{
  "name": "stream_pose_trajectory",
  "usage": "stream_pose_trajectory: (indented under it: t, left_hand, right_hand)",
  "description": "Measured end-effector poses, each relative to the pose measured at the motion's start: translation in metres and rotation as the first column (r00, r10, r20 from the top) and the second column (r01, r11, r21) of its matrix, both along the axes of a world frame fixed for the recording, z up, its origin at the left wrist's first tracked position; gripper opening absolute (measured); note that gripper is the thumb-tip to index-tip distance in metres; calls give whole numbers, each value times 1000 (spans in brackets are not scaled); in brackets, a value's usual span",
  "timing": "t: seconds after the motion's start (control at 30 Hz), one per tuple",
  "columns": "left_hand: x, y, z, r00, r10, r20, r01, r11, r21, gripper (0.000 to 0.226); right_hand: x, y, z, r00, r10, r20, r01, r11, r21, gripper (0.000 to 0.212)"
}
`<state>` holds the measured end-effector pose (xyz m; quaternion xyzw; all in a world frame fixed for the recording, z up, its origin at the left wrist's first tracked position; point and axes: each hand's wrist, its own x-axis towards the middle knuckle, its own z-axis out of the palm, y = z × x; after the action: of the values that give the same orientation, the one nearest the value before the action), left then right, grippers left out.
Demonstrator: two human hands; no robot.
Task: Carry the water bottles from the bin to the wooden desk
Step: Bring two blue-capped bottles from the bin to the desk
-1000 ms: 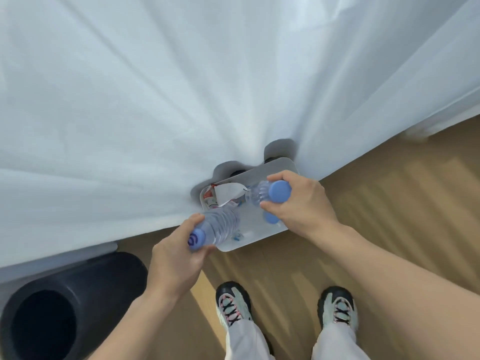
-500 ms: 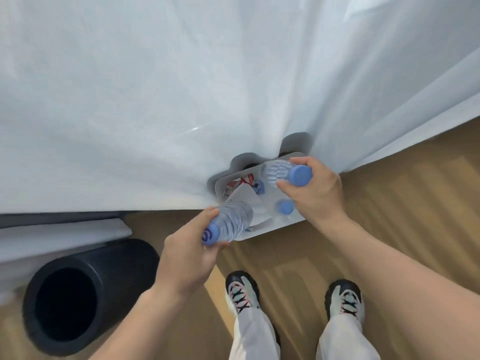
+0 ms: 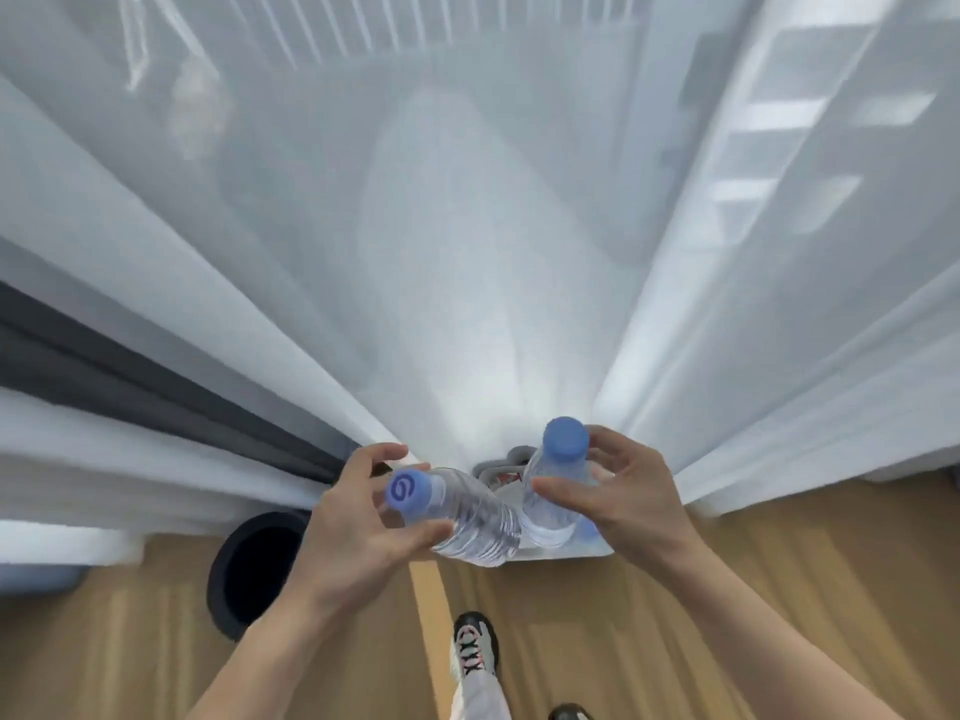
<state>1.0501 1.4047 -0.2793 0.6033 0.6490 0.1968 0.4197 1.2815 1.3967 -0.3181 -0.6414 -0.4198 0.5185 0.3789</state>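
My left hand (image 3: 358, 527) grips a clear water bottle (image 3: 462, 517) with a blue cap, held slanted with the cap toward me. In my right hand (image 3: 618, 501) is a second clear bottle (image 3: 553, 491) with a blue cap, more upright. The two bottles touch at their lower ends. Below them, on the floor against the curtain, sits the white bin (image 3: 582, 552), mostly hidden by the bottles and hands; a bit of red label shows inside it. The wooden desk is not in view.
A white sheer curtain (image 3: 467, 252) fills the upper view and hangs to the wooden floor (image 3: 779, 589). A black cylinder (image 3: 249, 558) lies on the floor at the left. My shoe (image 3: 474, 646) stands just behind the bin.
Both hands have lifted their bottles up out of the bin toward me. The view has tilted upward, showing more curtain, and one foot has stepped back.
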Motion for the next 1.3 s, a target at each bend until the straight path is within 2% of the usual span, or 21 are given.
stream_pose_trajectory:
  t: [0.13,0.27,0.33,0.4,0.47,0.53,0.63,0.77,0.83,0.9,1.07,1.3]
  left_hand:
    - [-24,-38,116,993,86,75,-92,993,80,43]
    - [-54,-87,207,938,253,238,-305,927,217,44]
    - [-73,-114,249,882,343,322,-437,851,290,56]
    - [-99,-142,285,789,424,445,-588,731,346,64]
    - [-128,-174,314,673,456,582,-717,597,361,59]
    - [-162,-210,340,593,480,647,-794,482,370,50]
    - [-216,-277,373,554,526,646,-832,368,414,42]
    - [-286,-382,398,502,659,560,-842,224,492,41]
    - [-326,-436,403,465,709,530,-840,163,518,29]
    - [-368,-491,408,412,749,518,-839,90,536,17]
    - [-463,-617,421,258,822,507,-826,-84,557,18]
    - [-570,-731,413,82,863,498,-799,-242,550,13]
  right_hand:
    - [-37,9,121,971,234,-44,-222,957,187,41]
    - [-81,1,221,917,398,-32,-360,859,364,39]
    - [-112,-12,271,866,499,-22,-440,783,441,35]
    - [-150,-32,317,797,602,-40,-501,697,513,31]
    - [-190,-55,354,710,701,-59,-552,607,571,30]
    - [-235,-80,380,612,786,-87,-588,526,615,28]
    - [-314,-124,404,452,880,-142,-633,429,644,26]
    - [-426,-208,417,261,945,-198,-688,326,649,29]
    - [-481,-257,416,185,959,-216,-707,282,648,31]
    - [-537,-308,418,105,970,-217,-723,225,654,21]
    - [-660,-430,423,-16,976,-217,-735,136,664,16]
    - [-800,-539,410,-171,954,-246,-781,21,624,21]
